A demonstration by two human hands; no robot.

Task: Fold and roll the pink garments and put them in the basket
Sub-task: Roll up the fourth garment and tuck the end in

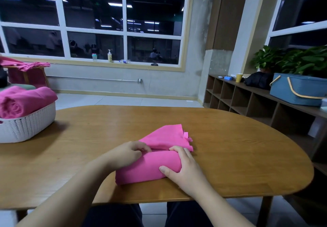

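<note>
Table: oval wooden top, filling the lower half of the view; bears the garment, both hands and the basket.
Window: white-framed panes, dark outside, on the far wall; bottles stand on its sill.
Shelf unit: open cubbies along the right wall, carrying a blue hamper with a tan handle, a dark bag, a yellow cup and leafy plants.
Basket: white, perforated wall, at the table's left edge, well apart from the hands; holds rolled pink garments that rise above its rim.
Pink garment: near the front middle of the table, partly rolled; the rolled part lies toward the person, a flat unrolled flap reaches away toward the far side.
Left hand: on the roll's left end, fingers curled over its far edge where roll meets flap, gripping the cloth.
Right hand: on the roll's right end, fingers curled over the top, thumb pressed on the near face, holding the roll.
More pink cloth: draped over a wooden stand at far left, beyond the basket.
</note>
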